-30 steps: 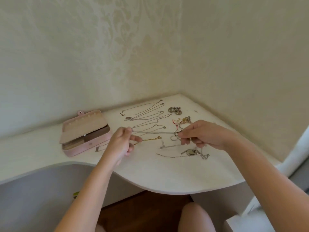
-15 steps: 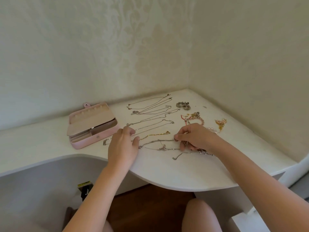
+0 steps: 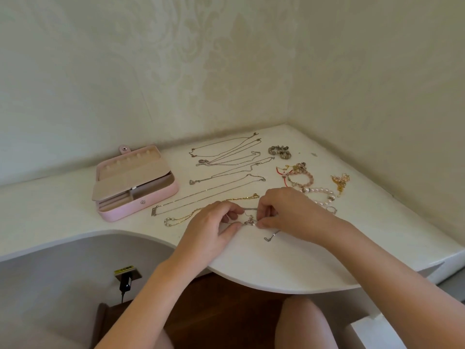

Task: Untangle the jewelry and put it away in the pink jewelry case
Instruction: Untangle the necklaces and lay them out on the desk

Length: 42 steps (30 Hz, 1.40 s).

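The pink jewelry case (image 3: 141, 206) lies open on the white corner table (image 3: 276, 260), left of the chains. My left hand (image 3: 211, 222) and my right hand (image 3: 289, 210) meet over the table's front. Both pinch a tangled silver chain with a small pendant (image 3: 249, 221) between their fingertips. One loose end of it (image 3: 270, 236) trails on the table below my right hand. A gold chain (image 3: 241, 199) lies just behind the hands.
Several thin silver necklaces (image 3: 226, 157) are laid out straight behind the hands. Grey bead earrings (image 3: 280, 151), a pink bead bracelet (image 3: 300, 177), a pearl bracelet (image 3: 319, 192) and a gold piece (image 3: 339, 181) sit at the right. Walls close the corner behind.
My hands have come together from holding a chain stretched apart. They now pinch the tangled pendant chain near the table's front. The camera has tilted down slightly.
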Each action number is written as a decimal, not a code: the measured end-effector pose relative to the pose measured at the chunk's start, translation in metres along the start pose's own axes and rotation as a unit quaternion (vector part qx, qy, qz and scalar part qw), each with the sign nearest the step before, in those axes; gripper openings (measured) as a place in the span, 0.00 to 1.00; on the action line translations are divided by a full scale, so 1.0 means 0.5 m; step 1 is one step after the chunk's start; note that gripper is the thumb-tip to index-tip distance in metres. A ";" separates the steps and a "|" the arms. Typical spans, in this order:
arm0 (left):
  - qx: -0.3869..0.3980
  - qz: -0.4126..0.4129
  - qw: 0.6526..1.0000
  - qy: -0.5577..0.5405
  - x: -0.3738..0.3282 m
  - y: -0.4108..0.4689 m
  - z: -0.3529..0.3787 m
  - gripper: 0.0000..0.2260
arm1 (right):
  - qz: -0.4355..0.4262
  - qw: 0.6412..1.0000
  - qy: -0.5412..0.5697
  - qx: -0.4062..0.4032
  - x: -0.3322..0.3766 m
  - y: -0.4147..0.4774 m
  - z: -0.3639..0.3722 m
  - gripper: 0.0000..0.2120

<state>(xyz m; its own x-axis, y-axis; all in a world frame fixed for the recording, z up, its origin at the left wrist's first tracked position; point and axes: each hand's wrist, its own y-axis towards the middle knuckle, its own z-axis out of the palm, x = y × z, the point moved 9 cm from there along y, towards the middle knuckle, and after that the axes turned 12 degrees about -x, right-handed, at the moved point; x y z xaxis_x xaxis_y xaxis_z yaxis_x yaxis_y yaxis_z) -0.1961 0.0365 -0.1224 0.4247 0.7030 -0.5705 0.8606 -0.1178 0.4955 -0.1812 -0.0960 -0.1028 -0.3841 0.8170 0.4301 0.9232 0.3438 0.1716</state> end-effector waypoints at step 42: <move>-0.068 -0.186 0.921 -0.335 0.015 0.028 -0.021 0.03 | -0.053 0.946 0.313 0.060 0.009 0.091 -0.054 0.03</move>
<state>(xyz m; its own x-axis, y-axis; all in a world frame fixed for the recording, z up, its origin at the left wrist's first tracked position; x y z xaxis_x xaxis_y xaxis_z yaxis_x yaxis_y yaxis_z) -0.1838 0.0476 -0.1127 0.2250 0.0816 -0.9709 0.9578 0.1644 0.2357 -0.1406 -0.0892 -0.0690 -0.3598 0.3535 0.8635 0.8580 0.4890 0.1573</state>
